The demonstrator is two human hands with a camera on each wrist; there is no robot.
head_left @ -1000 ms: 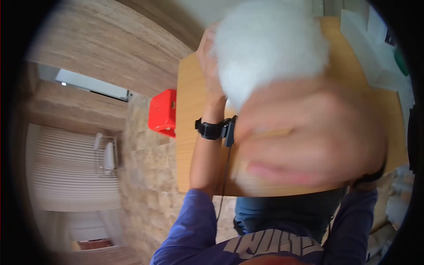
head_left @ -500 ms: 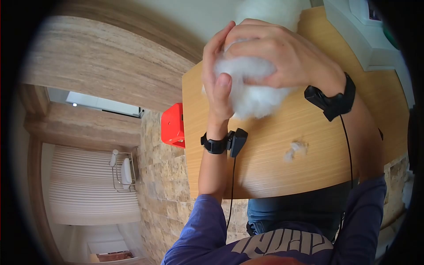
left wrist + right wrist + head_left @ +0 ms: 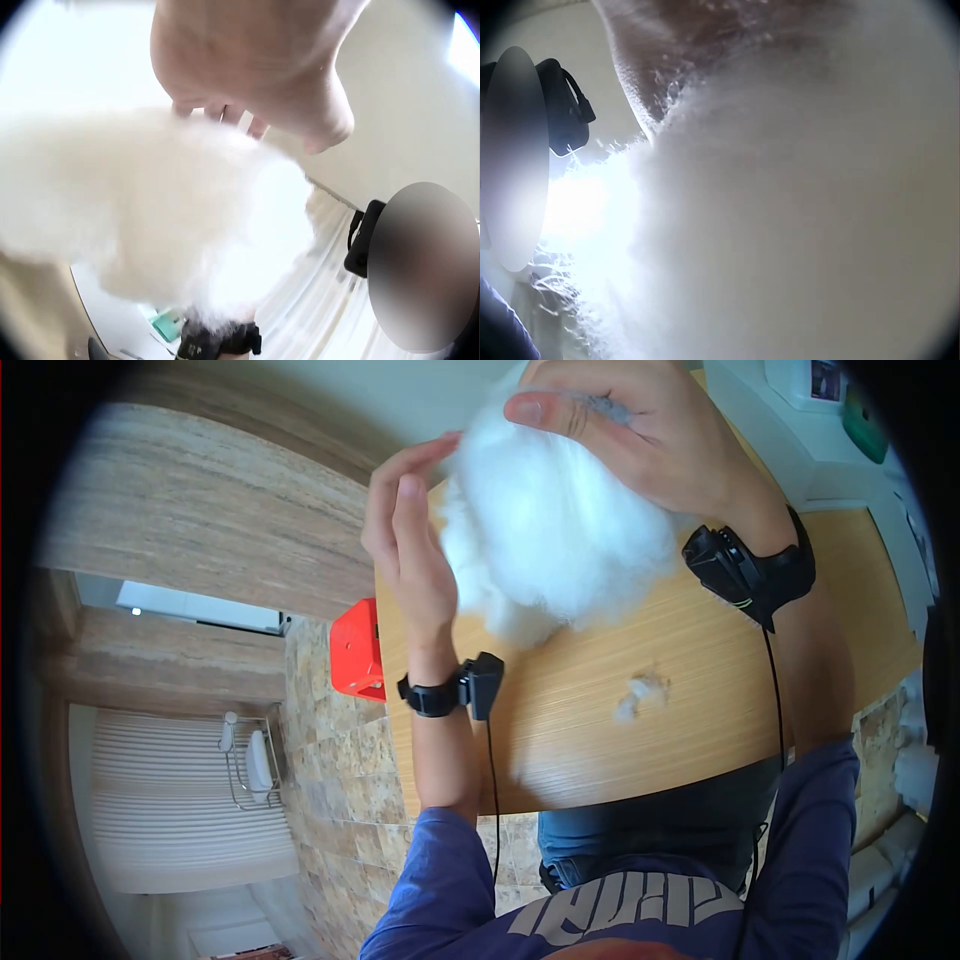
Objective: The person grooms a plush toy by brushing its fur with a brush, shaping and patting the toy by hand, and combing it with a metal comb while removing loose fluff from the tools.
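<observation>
A large clump of fluffy white fibre (image 3: 560,510) is above the far part of the wooden table. The right hand (image 3: 660,440) holds it from the upper right, thumb across its top and other fingers partly hidden. At its left side the left hand (image 3: 415,540) has its fingers extended and slightly bent, thumb raised. In the left wrist view the left palm (image 3: 247,67) is beside the fibre (image 3: 172,202), fingertips partly behind it. Fibre (image 3: 795,202) fills most of the right wrist view, against the right hand (image 3: 720,45).
Small tufts of fibre (image 3: 642,695) lie on the wooden table (image 3: 570,740) near its front edge. A red stool (image 3: 355,650) stands on the floor left of the table. White items and a green object (image 3: 865,425) are at the far right. Cables hang from both wrist cameras.
The hands have moved apart from their closer position around the fibre. The left hand has shifted left, and the fibre clump between them now looks larger and fuller.
</observation>
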